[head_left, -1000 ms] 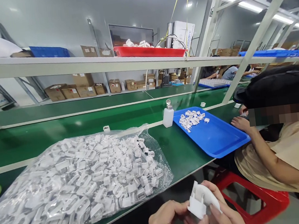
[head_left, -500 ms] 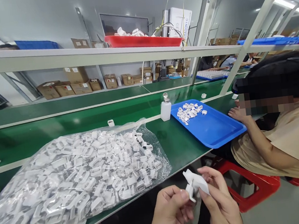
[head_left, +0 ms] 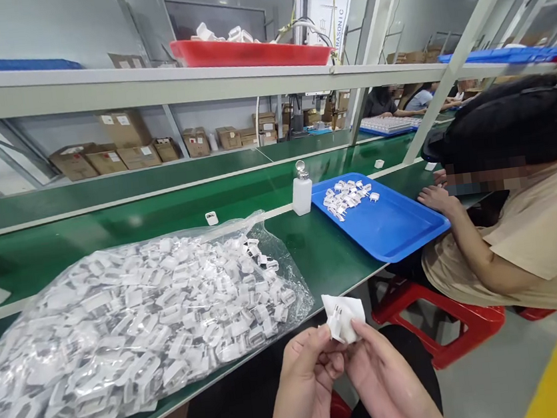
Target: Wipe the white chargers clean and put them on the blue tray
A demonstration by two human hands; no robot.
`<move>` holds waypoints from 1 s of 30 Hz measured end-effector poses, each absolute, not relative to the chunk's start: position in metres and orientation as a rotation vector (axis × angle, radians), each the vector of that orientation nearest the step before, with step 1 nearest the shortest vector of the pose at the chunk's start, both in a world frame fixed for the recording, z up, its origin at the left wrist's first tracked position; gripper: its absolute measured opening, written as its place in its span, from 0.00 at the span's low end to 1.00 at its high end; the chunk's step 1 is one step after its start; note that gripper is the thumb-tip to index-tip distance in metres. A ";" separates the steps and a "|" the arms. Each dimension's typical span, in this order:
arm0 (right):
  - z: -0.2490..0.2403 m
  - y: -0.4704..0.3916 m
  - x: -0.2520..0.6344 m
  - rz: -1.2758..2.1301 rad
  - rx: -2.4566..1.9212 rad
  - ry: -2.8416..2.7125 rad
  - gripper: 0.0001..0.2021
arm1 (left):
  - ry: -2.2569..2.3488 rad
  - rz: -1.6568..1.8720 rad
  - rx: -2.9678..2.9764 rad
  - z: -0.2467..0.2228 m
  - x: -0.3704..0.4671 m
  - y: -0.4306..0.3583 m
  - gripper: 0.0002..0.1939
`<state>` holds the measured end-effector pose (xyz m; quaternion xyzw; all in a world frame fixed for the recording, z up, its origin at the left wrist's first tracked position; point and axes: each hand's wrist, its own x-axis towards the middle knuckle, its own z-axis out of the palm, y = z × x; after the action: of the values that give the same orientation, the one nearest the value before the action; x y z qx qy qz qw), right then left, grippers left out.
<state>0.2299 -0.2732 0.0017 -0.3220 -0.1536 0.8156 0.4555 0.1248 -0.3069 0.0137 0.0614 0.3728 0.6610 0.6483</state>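
Note:
My left hand [head_left: 307, 367] pinches a small white plug housing [head_left: 335, 324] with two metal pins pointing up, just off the table's front edge. In my right hand [head_left: 380, 368] is a white cloth [head_left: 352, 308], folded behind the plug housing and touching it. My fingertips nearly meet below the two things. To the left, a large clear plastic bag [head_left: 169, 308] full of white plug housings lies on the green table [head_left: 323, 251]. A blue tray [head_left: 396, 229] farther off bears several white plug housings with pins [head_left: 348, 194] at its far left.
A white pump bottle [head_left: 301, 191] stands beside the tray. Loose white housings lie on the conveyor belt [head_left: 158, 209]. Overhead runs a shelf [head_left: 94, 96] with a red tray [head_left: 251, 54]. A co-worker [head_left: 518, 242] sits at right, near a red stool [head_left: 437, 325].
Both hands have come closer together. The plug housing now has its pins upward, and the cloth spreads behind it. The view has shifted slightly.

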 end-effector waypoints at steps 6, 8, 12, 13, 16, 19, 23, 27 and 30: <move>-0.006 -0.272 0.230 1.948 -0.826 -0.398 0.10 | 1.012 1.574 0.352 0.003 0.129 -0.302 0.14; -0.008 -0.273 0.229 1.906 -0.848 -0.408 0.11 | 1.111 1.611 0.403 0.000 0.131 -0.301 0.13; -0.008 -0.275 0.228 1.800 -0.902 -0.477 0.14 | 1.312 1.655 0.516 -0.007 0.135 -0.298 0.14; -0.007 -0.276 0.229 1.784 -0.894 -0.511 0.14 | 1.352 1.671 0.549 -0.009 0.135 -0.298 0.13; -0.007 -0.274 0.230 1.762 -0.859 -0.561 0.15 | 1.388 1.704 0.610 -0.010 0.134 -0.298 0.13; -0.010 -0.268 0.231 1.711 -0.902 -0.525 0.13 | 1.314 1.674 0.571 -0.006 0.134 -0.301 0.13; -0.014 -0.257 0.231 1.647 -0.957 -0.496 0.12 | 1.244 1.618 0.509 0.001 0.140 -0.305 0.14; -0.012 -0.251 0.229 1.630 -0.978 -0.482 0.10 | 1.114 1.551 0.489 0.002 0.144 -0.307 0.15; -0.008 -0.252 0.227 1.632 -1.003 -0.479 0.12 | 0.962 1.513 0.435 -0.002 0.144 -0.307 0.16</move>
<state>0.2266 -0.2518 -0.0082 -0.4239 -0.2023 0.6897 0.5511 0.1444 -0.3069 -0.0017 0.1879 0.4156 0.6538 0.6037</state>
